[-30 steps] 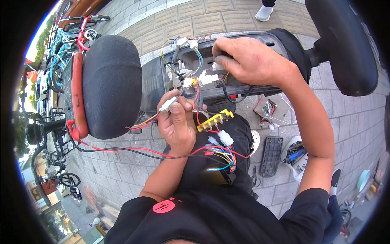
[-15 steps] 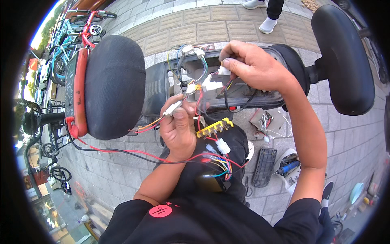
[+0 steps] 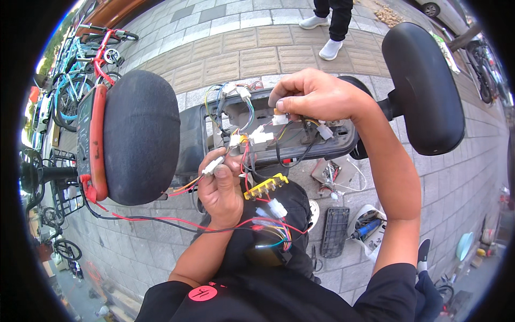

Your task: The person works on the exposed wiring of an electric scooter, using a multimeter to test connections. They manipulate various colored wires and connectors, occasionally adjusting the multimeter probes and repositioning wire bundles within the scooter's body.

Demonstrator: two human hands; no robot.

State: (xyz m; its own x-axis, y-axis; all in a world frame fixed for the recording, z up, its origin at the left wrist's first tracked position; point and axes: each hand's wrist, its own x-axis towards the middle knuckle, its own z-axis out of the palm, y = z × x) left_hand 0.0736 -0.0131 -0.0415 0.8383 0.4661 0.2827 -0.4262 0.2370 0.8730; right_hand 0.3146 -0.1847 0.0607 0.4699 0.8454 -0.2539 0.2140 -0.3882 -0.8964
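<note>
My left hand (image 3: pixel 220 190) is closed on a white connector (image 3: pixel 213 165) with orange and red wires. My right hand (image 3: pixel 316 95) pinches another white connector (image 3: pixel 280 119) with an orange part, above the open housing (image 3: pixel 190 134) of a scooter. Wires and several white plugs (image 3: pixel 262 137) lie over the housing, and a loose plug (image 3: pixel 325 132) hangs below my right fingers. A yellow terminal strip (image 3: pixel 265 186) with red wires sits below them, above my dark-trousered legs. A bundle of coloured wires (image 3: pixel 284 231) runs to a dark box near my lap.
Black saddles stand left (image 3: pixel 139 137) and right (image 3: pixel 421 88). Bikes (image 3: pixel 75 96) line the far left. A person's legs (image 3: pixel 332 27) stand beyond. A metal box (image 3: pixel 327 173), black cover (image 3: pixel 335 232) and white container of tools (image 3: pixel 365 231) lie on the paving.
My right hand has shifted slightly up and right over the housing with its connector, uncovering another plug beneath it. The view has shifted, and more of the other person's legs shows.
</note>
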